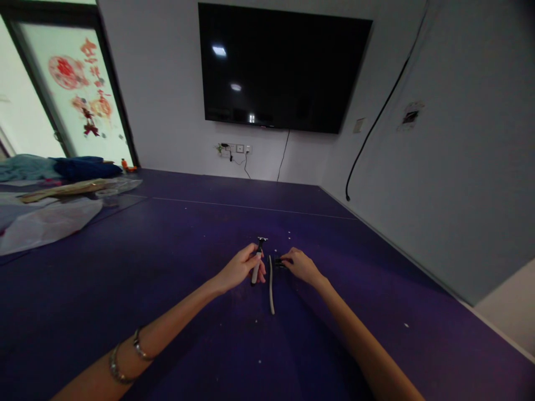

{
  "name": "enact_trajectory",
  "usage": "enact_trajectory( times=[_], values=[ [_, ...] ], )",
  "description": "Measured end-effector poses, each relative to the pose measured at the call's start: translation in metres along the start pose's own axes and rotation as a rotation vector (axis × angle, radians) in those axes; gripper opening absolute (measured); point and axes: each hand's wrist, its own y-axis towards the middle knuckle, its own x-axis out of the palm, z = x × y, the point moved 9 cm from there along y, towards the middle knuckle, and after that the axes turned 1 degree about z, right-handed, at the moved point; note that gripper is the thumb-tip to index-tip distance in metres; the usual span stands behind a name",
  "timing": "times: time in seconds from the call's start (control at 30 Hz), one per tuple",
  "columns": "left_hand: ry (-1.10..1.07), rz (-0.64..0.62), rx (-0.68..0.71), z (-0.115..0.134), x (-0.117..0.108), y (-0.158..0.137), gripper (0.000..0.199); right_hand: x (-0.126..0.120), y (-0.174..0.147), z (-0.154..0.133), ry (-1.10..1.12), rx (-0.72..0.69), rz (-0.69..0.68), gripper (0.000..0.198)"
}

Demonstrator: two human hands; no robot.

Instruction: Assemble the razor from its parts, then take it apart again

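Note:
My left hand [241, 267] is closed around the pale handle of a razor [256, 264], with its black neck and T-shaped head pointing up and away from me. Between the two hands a thin, pale, slightly curved strip [271, 289] lies lengthwise on the purple surface [200, 340]. Just right of the strip's far end, the fingers of my right hand [301, 264] pinch a small dark object [279, 263]; its kind is too small to make out, and the fingertips partly cover it.
White specks dot the purple surface. At the far left lie plastic bags [54, 223] and folded dark blue cloth [86, 167]. A television [284, 67] hangs on the far wall above sockets [239, 148]. A black cable [378, 114] dangles along the right wall.

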Motion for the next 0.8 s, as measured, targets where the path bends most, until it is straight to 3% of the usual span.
enact_trajectory(
  times=[0.57, 0.8],
  values=[
    [0.015, -0.001, -0.002, -0.008, -0.003, 0.004, 0.02, -0.01, -0.002, -0.009, 0.037, 0.001, 0.108, 0.019],
    [-0.007, -0.008, -0.017, -0.009, -0.001, 0.002, 0.021, -0.024, 0.005, -0.004, 0.397, -0.007, 0.141, 0.024]
  ],
)
